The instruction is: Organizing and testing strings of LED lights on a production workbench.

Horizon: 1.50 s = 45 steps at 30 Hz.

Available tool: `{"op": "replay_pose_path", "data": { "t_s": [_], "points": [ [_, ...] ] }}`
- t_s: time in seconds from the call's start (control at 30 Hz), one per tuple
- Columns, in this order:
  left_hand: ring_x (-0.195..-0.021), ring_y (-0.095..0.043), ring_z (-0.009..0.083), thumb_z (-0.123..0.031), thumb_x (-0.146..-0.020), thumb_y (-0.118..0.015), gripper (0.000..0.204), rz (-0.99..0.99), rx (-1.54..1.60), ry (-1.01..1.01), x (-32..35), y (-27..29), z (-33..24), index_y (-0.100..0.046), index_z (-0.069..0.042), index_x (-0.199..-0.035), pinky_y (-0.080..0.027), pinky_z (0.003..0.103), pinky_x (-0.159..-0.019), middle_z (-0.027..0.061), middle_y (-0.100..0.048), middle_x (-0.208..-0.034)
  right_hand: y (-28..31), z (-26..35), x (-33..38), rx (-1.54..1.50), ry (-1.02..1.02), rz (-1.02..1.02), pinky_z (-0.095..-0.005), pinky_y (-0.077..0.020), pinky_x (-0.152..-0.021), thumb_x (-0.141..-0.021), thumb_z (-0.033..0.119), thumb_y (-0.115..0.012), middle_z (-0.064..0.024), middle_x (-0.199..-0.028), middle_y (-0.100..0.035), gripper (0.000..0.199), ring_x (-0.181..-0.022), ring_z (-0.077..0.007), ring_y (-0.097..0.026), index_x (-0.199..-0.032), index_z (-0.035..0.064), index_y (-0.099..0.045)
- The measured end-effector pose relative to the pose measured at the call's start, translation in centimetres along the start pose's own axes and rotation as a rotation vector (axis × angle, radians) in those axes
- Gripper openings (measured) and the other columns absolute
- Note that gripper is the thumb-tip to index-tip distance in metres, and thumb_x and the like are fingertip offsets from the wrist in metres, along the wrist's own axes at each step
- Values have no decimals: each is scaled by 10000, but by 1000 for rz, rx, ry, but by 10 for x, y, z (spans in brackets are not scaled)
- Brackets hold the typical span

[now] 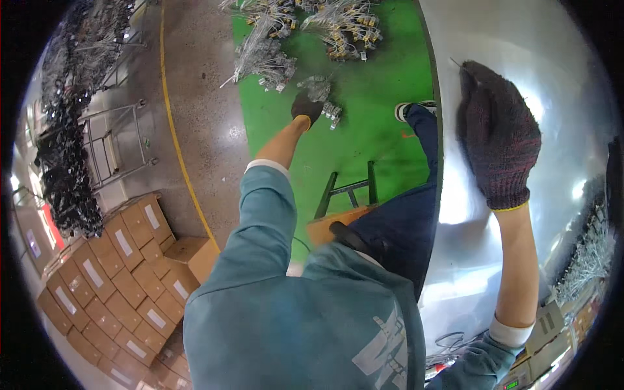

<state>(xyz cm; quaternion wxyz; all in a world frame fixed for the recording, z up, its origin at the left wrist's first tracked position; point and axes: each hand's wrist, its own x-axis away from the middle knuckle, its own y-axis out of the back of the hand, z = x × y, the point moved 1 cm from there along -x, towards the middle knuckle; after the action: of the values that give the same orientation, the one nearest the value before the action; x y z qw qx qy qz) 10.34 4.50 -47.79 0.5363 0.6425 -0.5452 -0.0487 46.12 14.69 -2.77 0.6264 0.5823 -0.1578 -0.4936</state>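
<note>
My left hand [307, 109], in a dark knitted glove, reaches out over the green floor. It is closed on a small bundle of silver-grey connectors [333, 116], which poke out on both sides of the fingers; their exact kind is too small to tell. My right hand [499, 133], in a dark glove with a yellow cuff edge, rests on the shiny metal tabletop [455, 260]. Its fingers are curled together, and a thin wire [455, 62] sticks out by the fingertips. The palm side of that hand is hidden.
Bunches of pale cables with connectors [266, 55] lie on the green floor ahead. Stacked cardboard boxes [117, 279] stand at lower left, near a rack hung with black parts [65, 169]. A stool [344, 221] is below me. More cable bunches [585, 260] are at far right.
</note>
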Motion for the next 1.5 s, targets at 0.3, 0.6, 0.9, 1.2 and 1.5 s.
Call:
{"op": "replay_pose_path", "data": {
  "t_s": [0.3, 0.6, 0.9, 1.2, 1.5],
  "points": [
    [-1426, -635, 428, -409, -853, -898, 945, 140, 274, -127, -46, -38, 5, -525, -18, -1629, -504, 450, -1208, 257, -668, -1540, -27, -9, -21, -51, -21, 33, -361, -620, -894, -1119, 168, -611, -131, -1147, -826, 270, -975, -284, -807, -1296, 95, -802],
    [-993, -789, 390, -571, -878, -810, 595, 641, -44, 40, -3, -94, 38, -831, -52, -1168, -598, 491, -892, 230, -818, -1157, -32, -8, -25, -93, 46, -41, -355, -629, -883, -1110, 115, -621, -155, -1143, -833, 244, -969, -268, -821, -1262, 64, -804],
    [-733, -737, 229, -363, -1037, -738, 293, 995, 151, -120, 55, -93, 76, -849, -103, -1114, -602, 462, -634, 98, -785, -861, -6, 3, -24, -33, -42, -38, -461, -618, -828, -996, 115, -668, -131, -1045, -812, 244, -912, -364, -777, -1198, 117, -804],
    [-710, -751, 224, -380, -1073, -665, 293, 700, 17, -420, 97, -23, 71, -876, -176, -1071, -593, 402, -655, 142, -791, -819, -30, 10, -2, -28, 0, -146, -530, -597, -772, -994, 179, -683, -147, -947, -777, 163, -844, -402, -745, -1114, 142, -788],
    [-786, -689, 139, -272, -1053, -696, 300, 123, 298, -522, 154, 175, -92, -765, -56, -1249, -572, 364, -670, 45, -775, -941, -16, 28, 77, -24, -25, -18, -518, -592, -777, -979, 227, -703, -138, -911, -725, 191, -867, -378, -731, -1127, 155, -800]
  ]
}}
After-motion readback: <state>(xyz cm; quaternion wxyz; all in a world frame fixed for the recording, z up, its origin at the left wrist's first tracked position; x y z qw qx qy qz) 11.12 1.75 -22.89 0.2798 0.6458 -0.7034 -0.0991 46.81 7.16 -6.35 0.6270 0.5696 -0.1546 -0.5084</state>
